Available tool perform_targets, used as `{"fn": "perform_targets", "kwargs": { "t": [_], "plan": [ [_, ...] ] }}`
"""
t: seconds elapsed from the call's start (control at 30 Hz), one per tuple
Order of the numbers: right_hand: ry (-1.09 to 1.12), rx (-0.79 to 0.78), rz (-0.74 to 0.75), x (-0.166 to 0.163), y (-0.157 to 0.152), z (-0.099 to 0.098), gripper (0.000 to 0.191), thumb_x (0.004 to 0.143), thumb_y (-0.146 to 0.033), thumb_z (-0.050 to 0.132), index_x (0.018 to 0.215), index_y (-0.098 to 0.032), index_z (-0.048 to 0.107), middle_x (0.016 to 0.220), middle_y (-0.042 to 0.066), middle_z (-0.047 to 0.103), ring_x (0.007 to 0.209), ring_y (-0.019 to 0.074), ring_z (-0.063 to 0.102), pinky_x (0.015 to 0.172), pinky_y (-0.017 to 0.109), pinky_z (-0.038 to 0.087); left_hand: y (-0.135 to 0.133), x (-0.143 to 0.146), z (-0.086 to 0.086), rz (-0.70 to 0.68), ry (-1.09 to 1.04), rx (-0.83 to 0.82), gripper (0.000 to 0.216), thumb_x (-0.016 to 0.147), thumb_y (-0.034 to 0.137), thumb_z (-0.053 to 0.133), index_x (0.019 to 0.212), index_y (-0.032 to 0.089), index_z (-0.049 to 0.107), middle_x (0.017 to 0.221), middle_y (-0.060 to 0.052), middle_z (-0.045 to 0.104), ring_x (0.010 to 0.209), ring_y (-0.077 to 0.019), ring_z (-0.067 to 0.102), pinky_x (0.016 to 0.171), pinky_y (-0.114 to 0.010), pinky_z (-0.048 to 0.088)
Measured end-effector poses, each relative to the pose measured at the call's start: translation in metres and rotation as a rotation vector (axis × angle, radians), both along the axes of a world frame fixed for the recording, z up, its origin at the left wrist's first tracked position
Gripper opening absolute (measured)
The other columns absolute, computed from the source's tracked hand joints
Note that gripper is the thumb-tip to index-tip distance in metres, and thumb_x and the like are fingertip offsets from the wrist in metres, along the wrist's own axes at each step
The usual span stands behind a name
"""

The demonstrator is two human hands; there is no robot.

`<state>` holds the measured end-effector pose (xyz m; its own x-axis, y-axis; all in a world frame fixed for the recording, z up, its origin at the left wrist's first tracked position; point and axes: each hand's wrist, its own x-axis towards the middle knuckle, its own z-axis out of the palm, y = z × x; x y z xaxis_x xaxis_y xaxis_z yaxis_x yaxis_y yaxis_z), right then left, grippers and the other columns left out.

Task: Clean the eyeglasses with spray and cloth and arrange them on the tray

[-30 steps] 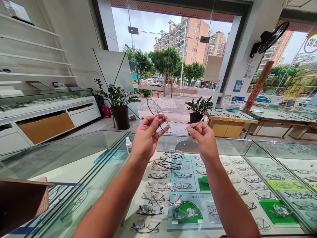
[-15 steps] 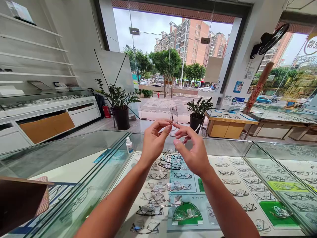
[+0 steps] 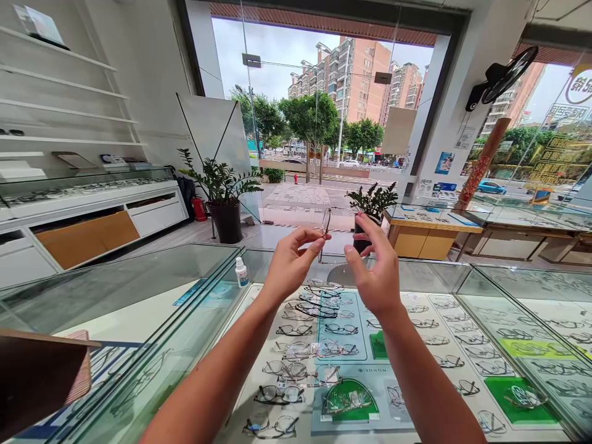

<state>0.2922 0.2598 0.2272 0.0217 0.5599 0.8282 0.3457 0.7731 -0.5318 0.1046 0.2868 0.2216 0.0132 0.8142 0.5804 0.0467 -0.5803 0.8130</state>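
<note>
Held up over the glass display case (image 3: 407,274), a pair of thin-framed eyeglasses (image 3: 327,219) is seen nearly edge-on. My left hand (image 3: 292,262) pinches its frame between thumb and fingertips. Just to the right, my right hand (image 3: 377,271) is raised with thumb and fingers apart, holding nothing. A small gap separates it from the eyeglasses' frame. Below both hands, rows of eyeglasses (image 3: 295,330) lie inside the case, on white and pale blue panels. Fine details of the held frame are too small to make out.
A small white bottle (image 3: 241,271) stands on the case's glass, left of my hands. Past the counter are two potted plants (image 3: 226,213) and a glass shopfront. A wooden-edged object (image 3: 46,376) juts in at lower left. More display cases (image 3: 531,308) extend rightward.
My right hand has moved right, away from the eyeglasses, and its fingers have spread. The eyeglasses have turned and shifted slightly right in my left hand's pinch.
</note>
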Motion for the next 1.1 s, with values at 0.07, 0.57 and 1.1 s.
{"fn": "perform_targets", "kwargs": {
  "t": [0.07, 0.57, 1.1],
  "plan": [
    [0.010, 0.017, -0.018, 0.002, 0.002, 0.000, 0.061, 0.097, -0.035, 0.065, 0.157, -0.028, 0.058, 0.166, 0.013, 0.056, 0.117, 0.0286, 0.073, 0.079, 0.042, 0.062, -0.001, -0.001, 0.002, 0.007, 0.060, -0.011, 0.032, 0.091, 0.051, 0.080, 0.097, 0.020, 0.075, 0.112, -0.011, 0.082, 0.109, -0.0253, 0.075, 0.086, -0.035, 0.058],
    [-0.135, -0.113, 0.086, -0.008, 0.013, -0.007, 0.038, 0.098, -0.035, 0.067, 0.133, -0.025, 0.074, 0.141, 0.011, 0.075, 0.117, 0.0288, 0.073, 0.098, 0.048, 0.059, 0.006, -0.002, -0.001, -0.085, -0.055, -0.023, 0.031, 0.083, 0.050, 0.089, 0.091, 0.022, 0.077, 0.121, -0.010, 0.080, 0.120, -0.0271, 0.072, 0.109, -0.043, 0.054],
    [-0.136, -0.201, 0.136, -0.014, 0.019, -0.014, 0.026, 0.099, -0.040, 0.068, 0.114, -0.023, 0.080, 0.118, 0.008, 0.083, 0.113, 0.0272, 0.073, 0.093, 0.042, 0.056, 0.000, -0.002, 0.005, -0.215, -0.123, -0.250, 0.038, 0.072, 0.053, 0.094, 0.083, 0.021, 0.078, 0.134, -0.011, 0.075, 0.107, -0.0258, 0.076, 0.089, -0.040, 0.063]
  ]
}}
